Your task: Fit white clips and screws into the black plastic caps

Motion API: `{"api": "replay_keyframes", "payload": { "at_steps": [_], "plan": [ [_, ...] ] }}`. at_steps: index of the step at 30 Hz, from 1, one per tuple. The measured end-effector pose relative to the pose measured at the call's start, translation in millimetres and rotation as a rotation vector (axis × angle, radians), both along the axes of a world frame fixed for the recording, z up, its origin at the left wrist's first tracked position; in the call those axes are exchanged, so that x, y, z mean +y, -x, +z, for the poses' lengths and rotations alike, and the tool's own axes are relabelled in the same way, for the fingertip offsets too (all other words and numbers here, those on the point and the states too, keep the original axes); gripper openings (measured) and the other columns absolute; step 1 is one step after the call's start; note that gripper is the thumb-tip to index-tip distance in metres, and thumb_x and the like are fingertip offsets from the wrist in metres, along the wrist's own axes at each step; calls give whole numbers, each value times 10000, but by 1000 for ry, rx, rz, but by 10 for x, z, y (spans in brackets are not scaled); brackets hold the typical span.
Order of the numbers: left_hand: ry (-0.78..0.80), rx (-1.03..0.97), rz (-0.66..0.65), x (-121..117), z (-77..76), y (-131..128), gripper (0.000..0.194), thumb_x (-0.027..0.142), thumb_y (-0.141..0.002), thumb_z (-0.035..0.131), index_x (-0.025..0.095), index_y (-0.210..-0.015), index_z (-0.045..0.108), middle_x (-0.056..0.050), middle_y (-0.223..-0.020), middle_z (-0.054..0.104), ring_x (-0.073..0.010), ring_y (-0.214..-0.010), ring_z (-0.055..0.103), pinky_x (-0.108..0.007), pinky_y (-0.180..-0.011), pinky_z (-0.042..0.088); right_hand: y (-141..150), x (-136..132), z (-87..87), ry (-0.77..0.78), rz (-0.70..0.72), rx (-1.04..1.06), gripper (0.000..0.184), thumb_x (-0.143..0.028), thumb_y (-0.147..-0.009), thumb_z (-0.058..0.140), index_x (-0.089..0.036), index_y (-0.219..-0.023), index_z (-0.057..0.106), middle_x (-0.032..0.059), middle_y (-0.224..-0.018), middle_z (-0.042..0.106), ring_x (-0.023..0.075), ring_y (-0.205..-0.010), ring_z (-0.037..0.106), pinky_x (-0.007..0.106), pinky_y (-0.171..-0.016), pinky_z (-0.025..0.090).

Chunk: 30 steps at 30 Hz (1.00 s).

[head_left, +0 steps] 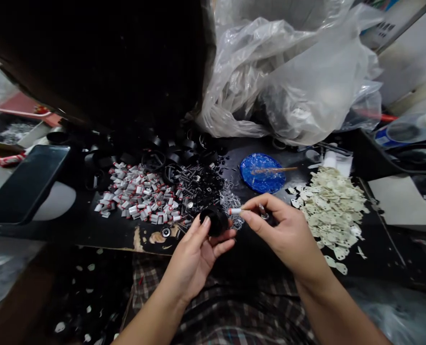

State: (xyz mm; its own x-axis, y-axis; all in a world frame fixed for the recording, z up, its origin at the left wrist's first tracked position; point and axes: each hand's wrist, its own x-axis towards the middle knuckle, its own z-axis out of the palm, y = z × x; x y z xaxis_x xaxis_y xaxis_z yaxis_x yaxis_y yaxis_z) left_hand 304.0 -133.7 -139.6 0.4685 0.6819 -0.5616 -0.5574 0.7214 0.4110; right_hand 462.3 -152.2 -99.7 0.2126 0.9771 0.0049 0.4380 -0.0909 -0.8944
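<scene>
My left hand (195,251) grips a round black plastic part (215,220) between thumb and fingers, just above the dark worktop's front edge. My right hand (279,230) pinches a small white piece with a red end (235,211), holding its tip right beside the black part. Behind the hands lies a heap of the same white-and-red pieces (137,194), a pile of small dark screws and springs (202,184), and several black rings (162,160).
A pile of cream-coloured flat pieces (330,206) lies at right. A blue round lid (262,173) with a stick on it sits behind my right hand. Clear plastic bags (288,76) rise at the back. A dark phone (24,184) rests at left.
</scene>
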Motion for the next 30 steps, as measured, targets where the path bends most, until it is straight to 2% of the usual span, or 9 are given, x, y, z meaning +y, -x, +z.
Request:
{"api": "replay_keyframes", "payload": {
  "at_steps": [5,7,10,12,16,18,21,24,30],
  "plan": [
    [-86,39,-35,-51,6,15,161,311,-850,605,203,-968,624,-39,-910,720,-170,-796,696,-290,-717,567,32,-3,54,-4,28,-23,78,-295,-822,630,-221,-802,643,-22,-697,600,117,-642,542,217,-595,430],
    [-216,169,-32,-83,3,40,206,352,-861,582,235,-1027,614,-28,-965,698,-175,-855,676,-304,-766,553,35,-12,77,12,64,-44,76,-289,-823,630,-219,-795,643,-23,-695,600,117,-639,540,221,-590,421],
    [-497,481,-16,-124,-9,108,208,361,-868,567,277,-1051,623,-5,-1066,651,-175,-1017,602,-283,-904,479,39,-48,94,18,121,-130,78,-291,-837,623,-225,-802,644,-23,-690,603,126,-641,538,244,-603,410],
    [-627,612,-38,-140,-19,155,203,352,-872,562,284,-1050,634,-6,-1117,628,-176,-1074,561,-260,-947,432,48,-89,83,-54,138,-224,61,-273,-855,609,-228,-832,643,-18,-703,616,135,-659,538,270,-635,402],
    [-583,507,-97,-154,-39,188,225,367,-875,550,292,-1072,627,-17,-1103,622,-197,-1052,572,-283,-930,437,64,-172,48,-255,186,-344,59,-215,-869,594,-224,-900,644,0,-747,651,146,-670,539,323,-690,379],
    [-498,409,-111,-165,-45,187,222,371,-858,573,290,-1056,635,-20,-1059,633,-204,-1013,589,-286,-888,460,51,-196,51,-173,199,-261,61,-249,-857,618,-233,-901,657,2,-760,654,148,-680,550,326,-702,385],
    [-382,298,-150,-213,-65,223,204,382,-838,595,293,-1013,650,-18,-972,654,-195,-895,619,-271,-777,489,4,-215,57,175,306,117,183,-371,-810,665,-253,-949,679,-14,-759,648,137,-667,560,280,-647,418],
    [-400,315,-224,-298,-115,324,192,381,-838,594,284,-987,667,-17,-901,653,-186,-841,611,-265,-750,475,-22,-237,15,429,419,432,219,-412,-817,635,-229,-918,700,-21,-725,652,112,-629,555,230,-589,427],
    [-495,403,-387,-389,-167,504,199,373,-859,567,288,-1011,663,-15,-913,638,-178,-870,571,-257,-771,442,60,-293,-111,480,369,456,230,-408,-747,706,-182,-731,664,-16,-687,673,110,-643,581,222,-609,448]
  ]
}}
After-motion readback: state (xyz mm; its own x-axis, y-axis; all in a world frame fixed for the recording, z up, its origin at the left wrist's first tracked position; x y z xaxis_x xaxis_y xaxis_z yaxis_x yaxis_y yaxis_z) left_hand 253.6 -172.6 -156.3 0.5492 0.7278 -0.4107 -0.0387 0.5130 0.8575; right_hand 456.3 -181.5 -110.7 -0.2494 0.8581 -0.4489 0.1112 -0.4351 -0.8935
